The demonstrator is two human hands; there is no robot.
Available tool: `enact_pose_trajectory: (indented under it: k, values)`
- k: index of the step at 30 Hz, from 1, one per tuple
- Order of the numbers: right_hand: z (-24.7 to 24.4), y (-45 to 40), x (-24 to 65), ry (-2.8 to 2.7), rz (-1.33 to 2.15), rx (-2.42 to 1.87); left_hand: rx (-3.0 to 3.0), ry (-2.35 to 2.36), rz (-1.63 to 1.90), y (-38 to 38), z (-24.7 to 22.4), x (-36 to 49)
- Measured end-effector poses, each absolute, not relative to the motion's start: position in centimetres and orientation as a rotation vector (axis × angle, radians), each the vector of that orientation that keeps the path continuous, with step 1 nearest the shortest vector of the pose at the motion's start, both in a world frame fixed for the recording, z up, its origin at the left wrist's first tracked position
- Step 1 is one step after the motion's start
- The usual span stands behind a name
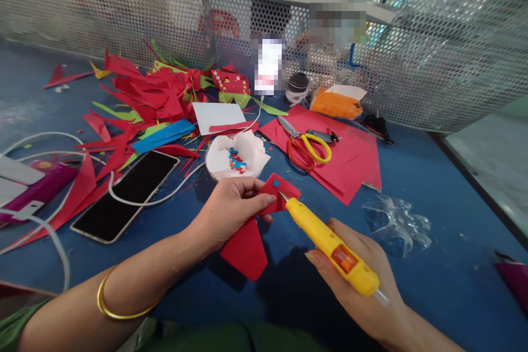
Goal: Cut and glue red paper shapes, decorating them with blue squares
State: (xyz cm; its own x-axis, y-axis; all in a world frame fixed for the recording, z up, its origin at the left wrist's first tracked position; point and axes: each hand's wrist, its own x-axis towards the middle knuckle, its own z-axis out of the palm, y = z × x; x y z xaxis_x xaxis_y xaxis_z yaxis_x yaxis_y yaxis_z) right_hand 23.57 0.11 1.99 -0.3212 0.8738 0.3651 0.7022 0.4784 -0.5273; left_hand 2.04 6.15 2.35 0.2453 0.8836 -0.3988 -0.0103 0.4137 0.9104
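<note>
Left hand (229, 206): fingers pinch red cutout (285, 182), thumb on top, near its blue square (276, 182); right hand (371, 252): fingers round yellow tool (315, 226), tip contact unclear

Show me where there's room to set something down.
Right side: bare blue tabletop, barring specks, between the clear plastic and the table's right edge. A smaller patch sits between that plastic, red sheets and yellow glue gun. Far left, more room lies between white cable and red scraps. Crowded: those scraps, black phone, paper-lined bowl and scissors.
</note>
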Motion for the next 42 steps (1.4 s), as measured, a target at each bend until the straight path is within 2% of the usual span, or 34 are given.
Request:
enact_pose_trajectory:
  k: [30, 35, 42]
  values:
    - [2.4, 0.1, 23.6, -2.094, 0.475, -1.27, 0.946, 1.136, 0.786, 6.1, 2.4, 1.9]
    - [2.6, -0.2, 24.0, -1.931, 0.678, -1.198, 0.939, 1.135, 0.789, 6.0, 2.5, 2.1]
    - [2.2, -0.5, 25.0, -1.559, 0.778, -1.217, 0.946, 1.185, 0.749, 6.0, 2.6, 2.2]
